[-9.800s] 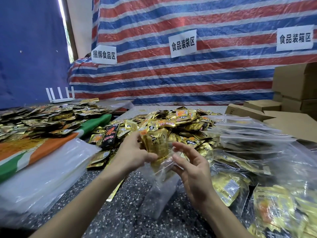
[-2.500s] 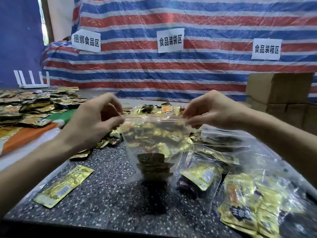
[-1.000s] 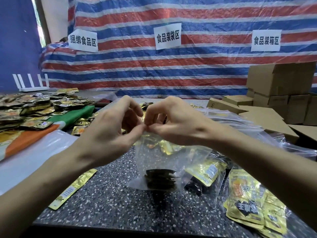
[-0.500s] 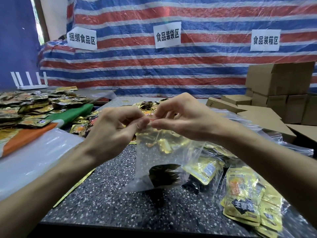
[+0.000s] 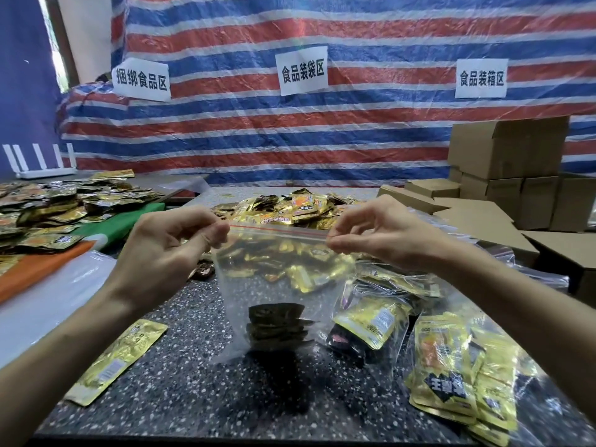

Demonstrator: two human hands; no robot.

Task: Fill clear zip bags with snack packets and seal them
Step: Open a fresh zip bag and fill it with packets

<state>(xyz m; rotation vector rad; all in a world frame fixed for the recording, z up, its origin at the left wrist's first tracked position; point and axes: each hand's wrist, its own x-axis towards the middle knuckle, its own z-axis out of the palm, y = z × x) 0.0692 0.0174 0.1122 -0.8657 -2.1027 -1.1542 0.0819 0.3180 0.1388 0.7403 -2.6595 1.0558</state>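
Zip bag (image 5: 283, 285), clear with a red zip line (image 5: 280, 230), hangs taut between two pinches: fingers (image 5: 213, 235) of the left hand (image 5: 167, 253) nip its 9 o'clock corner, and fingers (image 5: 338, 243) of the right hand (image 5: 387, 233) nip the 3 o'clock corner. Dark snack packets (image 5: 277, 324) sit at its bottom, which seems to rest on the speckled surface (image 5: 193, 382). Sealing looks to be the step in hand (whether the track is fully closed I cannot tell). To do it well, hold the strip straight and run a firm pinch along its whole length. Filled bags (image 5: 461, 372) lie at 4 o'clock, and a loose gold packet (image 5: 119, 359) at 8 o'clock.
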